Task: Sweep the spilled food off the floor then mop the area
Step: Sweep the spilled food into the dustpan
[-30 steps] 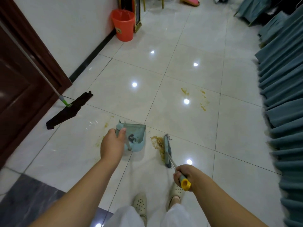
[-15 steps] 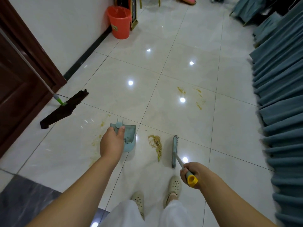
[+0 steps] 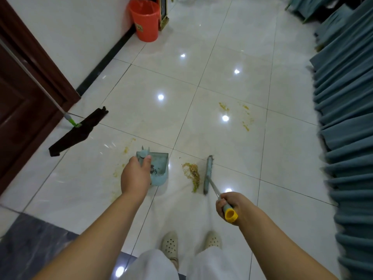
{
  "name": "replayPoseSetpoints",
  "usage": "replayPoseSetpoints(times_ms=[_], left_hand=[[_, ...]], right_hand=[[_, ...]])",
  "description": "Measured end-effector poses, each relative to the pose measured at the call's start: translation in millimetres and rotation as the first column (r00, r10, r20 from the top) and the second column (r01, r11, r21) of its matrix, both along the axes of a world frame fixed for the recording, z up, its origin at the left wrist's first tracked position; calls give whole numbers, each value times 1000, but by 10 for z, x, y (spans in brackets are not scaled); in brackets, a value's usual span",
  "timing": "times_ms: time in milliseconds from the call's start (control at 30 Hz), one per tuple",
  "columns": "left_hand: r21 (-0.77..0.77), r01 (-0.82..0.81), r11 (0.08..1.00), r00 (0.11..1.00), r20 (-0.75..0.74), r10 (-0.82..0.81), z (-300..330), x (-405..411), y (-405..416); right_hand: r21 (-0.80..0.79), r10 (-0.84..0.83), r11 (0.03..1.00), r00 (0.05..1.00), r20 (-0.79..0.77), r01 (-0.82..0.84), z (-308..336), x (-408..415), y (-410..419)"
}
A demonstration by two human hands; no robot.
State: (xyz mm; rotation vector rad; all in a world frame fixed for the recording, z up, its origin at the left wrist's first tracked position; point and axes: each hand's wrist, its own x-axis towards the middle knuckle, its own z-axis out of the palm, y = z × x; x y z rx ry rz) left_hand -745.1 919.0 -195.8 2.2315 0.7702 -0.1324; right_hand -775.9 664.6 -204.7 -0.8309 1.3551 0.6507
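Two hands: both busy, one tool each, so pan and brush can work toward one another.
Left hand (image 3: 135,176): fingers curled round the upright handle of the pale blue plastic dustpan (image 3: 159,168), which sits on the glossy cream tiled floor (image 3: 201,67); its toothed edge points back toward the person, and its open side seems to face the heap, probably to catch what is pushed across.
Right hand (image 3: 232,205): fingers wrapped tight about the shaft of the grey-blue broom with a yellow end cap (image 3: 208,174); the cap sticks out behind the fist, and the broom head rests on the tile just right of the heap.
Gathered heap of yellowish spilled food (image 3: 191,174): between dustpan and broom head, close to the broom, apart from the pan's lip.
Scattered yellow crumbs (image 3: 245,122): farther out on the next tile, not yet gathered; faint yellow smears (image 3: 126,150) also lie left of the pan.
Dark flat mop with a green joint (image 3: 78,131): leaning by the brown wooden door (image 3: 22,93), its pad on the floor, likely parked for the mopping step.
Orange plastic bin (image 3: 145,19): against the white wall, well apart from the mess.
Stage, as I judge it: sweeping underway, mopping not begun.
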Motion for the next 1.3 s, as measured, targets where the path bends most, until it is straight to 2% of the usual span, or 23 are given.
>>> replayPoseSetpoints(times_ms=[233,533,700,800,1067,1267,1300], left_hand=[[-9,-26,1000,1000,-10,26,31,83,30],[24,-16,1000,1000,-5,16,53,230,-308],[34,-57,998,998,7,56,100,271,-542],[41,-90,995,996,7,90,104,256,-675],[52,-204,978,979,25,203,21,27,-907],[47,-317,947,948,17,317,-92,-280,-1077],[48,-322,945,947,13,322,-104,-329,-1120]], right_hand=[[-192,195,959,976,-97,-211,-245,90,-256],[-43,313,947,946,-88,-318,-163,157,-602],[-83,397,911,915,-76,-403,-109,343,-778],[-143,535,826,838,-107,-545,-144,516,-923],[-279,830,471,528,-182,-837,-315,954,-1115],[-249,943,192,248,-220,-949,-484,1022,-1160],[-236,942,174,232,-243,-956,-458,996,-1195]])
